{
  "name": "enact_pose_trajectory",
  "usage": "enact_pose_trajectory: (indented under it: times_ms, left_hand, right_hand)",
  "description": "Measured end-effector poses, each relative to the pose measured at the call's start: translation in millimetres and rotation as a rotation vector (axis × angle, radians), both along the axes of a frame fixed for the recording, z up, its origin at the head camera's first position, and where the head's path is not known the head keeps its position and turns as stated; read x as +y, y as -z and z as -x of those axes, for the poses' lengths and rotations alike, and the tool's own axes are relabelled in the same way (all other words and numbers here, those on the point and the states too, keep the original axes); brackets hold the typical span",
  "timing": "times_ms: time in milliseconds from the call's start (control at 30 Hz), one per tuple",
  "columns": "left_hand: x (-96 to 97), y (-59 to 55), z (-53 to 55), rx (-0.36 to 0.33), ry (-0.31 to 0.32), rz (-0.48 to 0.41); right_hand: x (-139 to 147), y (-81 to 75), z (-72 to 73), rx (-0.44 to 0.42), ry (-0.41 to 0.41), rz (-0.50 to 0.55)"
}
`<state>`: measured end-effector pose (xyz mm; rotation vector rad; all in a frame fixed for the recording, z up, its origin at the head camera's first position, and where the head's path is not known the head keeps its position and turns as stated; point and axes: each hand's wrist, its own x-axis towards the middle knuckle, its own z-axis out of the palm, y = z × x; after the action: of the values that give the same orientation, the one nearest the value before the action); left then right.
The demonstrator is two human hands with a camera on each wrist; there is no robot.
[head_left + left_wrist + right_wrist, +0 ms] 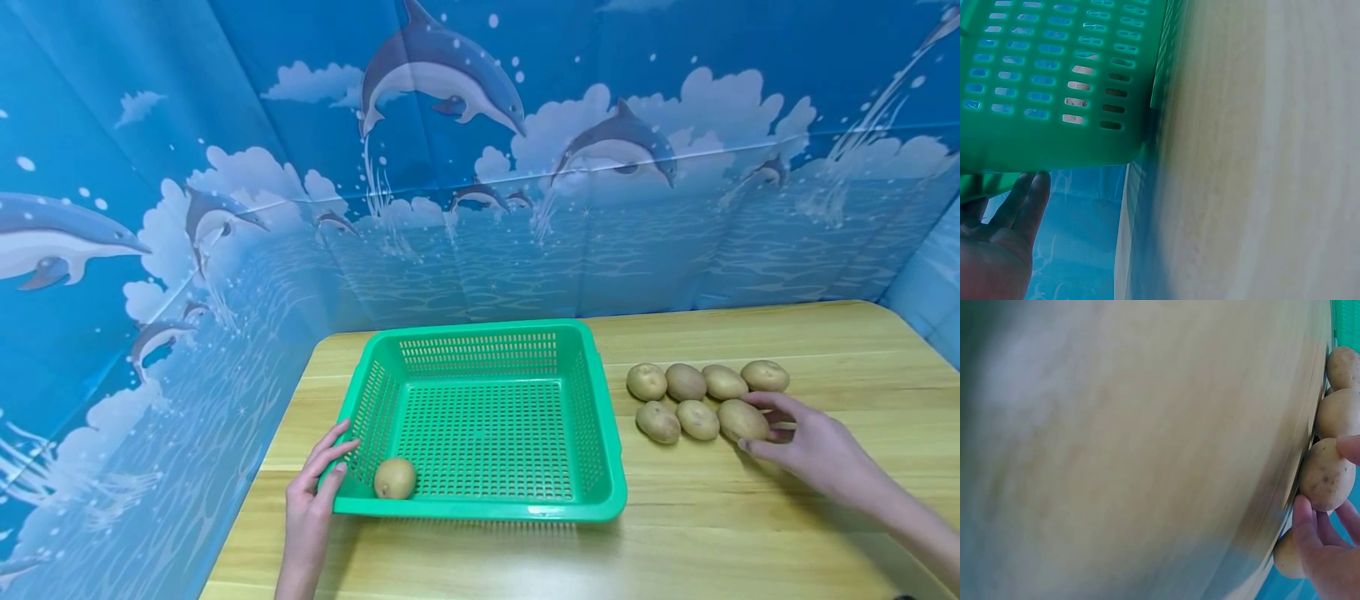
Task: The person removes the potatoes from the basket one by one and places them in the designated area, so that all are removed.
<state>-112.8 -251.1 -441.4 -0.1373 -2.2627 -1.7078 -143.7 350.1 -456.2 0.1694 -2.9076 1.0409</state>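
Observation:
A green plastic basket [487, 508] with slotted walls stands on the table, and one potato [395, 478] lies in its front left corner. My left hand [311, 500] holds the basket's rim at that corner; in the left wrist view its fingers [1034, 203] meet the rim below the slotted wall [1054, 140]. To the right of the basket, several potatoes lie in two rows. My right hand [817, 450] grips the rightmost potato [742, 420] of the front row, thumb on the near side and fingers on the far side. That potato [1327, 476] still appears beside its neighbours in the right wrist view.
The back row has several potatoes, its right end being a potato [765, 376] just beyond my right fingers. Light wooden table [750, 533] surface runs in front of and right of the basket. A blue dolphin-print curtain [465, 267] hangs behind and along the sides.

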Motion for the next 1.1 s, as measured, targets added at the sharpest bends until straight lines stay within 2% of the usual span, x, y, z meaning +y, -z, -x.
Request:
enact_pose_trajectory:
  times_ms: [300,833,1100]
  left_hand:
    - [-2.5,3.9,2.0,-0.012,0.005,0.011]
    - [-1.1,2.6,0.2,-0.003,0.006,-0.008]
    - [-2.9,3.9,0.9,-0.022,0.005,0.008]
  right_hand:
    - [1.0,0.5,-1.5,-0.002,0.008,0.024]
    - [0.7,1.7,-1.5,0.003,0.004,0.055]
    - [-0.2,-1.7,-0.3,0.068,0.017,0.068]
